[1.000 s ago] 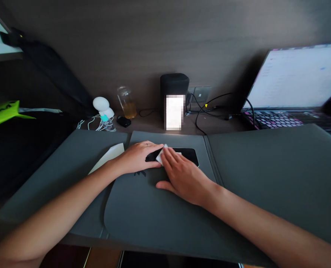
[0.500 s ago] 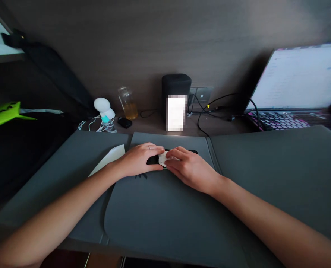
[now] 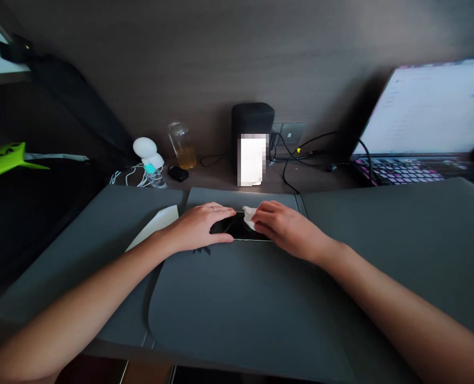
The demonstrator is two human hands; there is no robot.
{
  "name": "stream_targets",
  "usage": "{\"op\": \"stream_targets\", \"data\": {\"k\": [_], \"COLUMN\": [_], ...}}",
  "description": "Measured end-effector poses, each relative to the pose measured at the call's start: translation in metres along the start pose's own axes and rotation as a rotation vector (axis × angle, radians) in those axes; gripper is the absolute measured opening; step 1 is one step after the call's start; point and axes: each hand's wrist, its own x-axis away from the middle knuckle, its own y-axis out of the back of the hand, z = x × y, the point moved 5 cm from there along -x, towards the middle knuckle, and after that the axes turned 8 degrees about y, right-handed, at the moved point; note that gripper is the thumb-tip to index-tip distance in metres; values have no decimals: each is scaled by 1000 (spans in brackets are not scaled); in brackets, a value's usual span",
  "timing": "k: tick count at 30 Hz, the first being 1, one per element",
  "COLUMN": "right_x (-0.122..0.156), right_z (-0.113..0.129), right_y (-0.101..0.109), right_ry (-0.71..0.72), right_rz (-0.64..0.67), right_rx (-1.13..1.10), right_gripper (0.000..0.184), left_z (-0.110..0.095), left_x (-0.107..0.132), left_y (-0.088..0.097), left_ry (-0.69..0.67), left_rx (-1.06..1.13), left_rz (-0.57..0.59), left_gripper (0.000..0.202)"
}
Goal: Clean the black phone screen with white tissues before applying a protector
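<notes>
A black phone [image 3: 239, 228] lies flat on a grey desk mat [image 3: 241, 298]. My left hand [image 3: 199, 228] rests on the phone's left end, thumb and fingers clamped round its edges. A small white wipe [image 3: 248, 216] is pinched in my right hand [image 3: 287, 226], which presses it on the right part of the screen. A white paper sheet [image 3: 157, 225] lies on the mat under my left wrist.
At the back stand a black speaker [image 3: 253, 125], a glass bottle of amber liquid [image 3: 182, 146], a white mushroom-shaped lamp [image 3: 145, 150] and cables [image 3: 297, 160]. An open laptop [image 3: 425, 128] sits at the right. A green object [image 3: 2, 160] lies at the left.
My right hand has slid the wipe rightward along the phone, from its left-middle to its right part. My left hand has stayed on the phone's left end.
</notes>
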Motion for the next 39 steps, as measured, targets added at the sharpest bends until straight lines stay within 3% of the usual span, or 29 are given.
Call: {"op": "stream_targets", "data": {"k": [4, 10, 15, 19, 22, 27, 33, 39], "right_x": [10, 5, 8, 8, 3, 5, 3, 9], "right_z": [-21, -3, -16, -1, 8, -15, 1, -21], "right_y": [10, 5, 13, 9, 4, 9, 5, 10], "right_ry": [-122, -23, -108, -26, 54, -39, 54, -70], "right_rz": [33, 33, 12, 98, 53, -12, 49, 26], "right_rx": [-60, -104, -85, -146, -156, -71, -86, -86], "right_gripper": [16, 18, 15, 17, 19, 22, 24, 25], "left_z": [1, 1, 0, 0, 1, 0, 0, 0], "left_x": [0, -1, -1, -1, -1, -1, -1, 0], "left_y": [0, 1, 0, 0, 0, 1, 0, 1], "left_ry": [6, -3, 6, -16, -15, -6, -13, -2], "left_rx": [7, 0, -3, 2, 2, 4, 12, 8], "left_rz": [7, 14, 24, 27, 21, 24, 18, 21], "left_gripper": [52, 54, 52, 51, 51, 51, 52, 51]}}
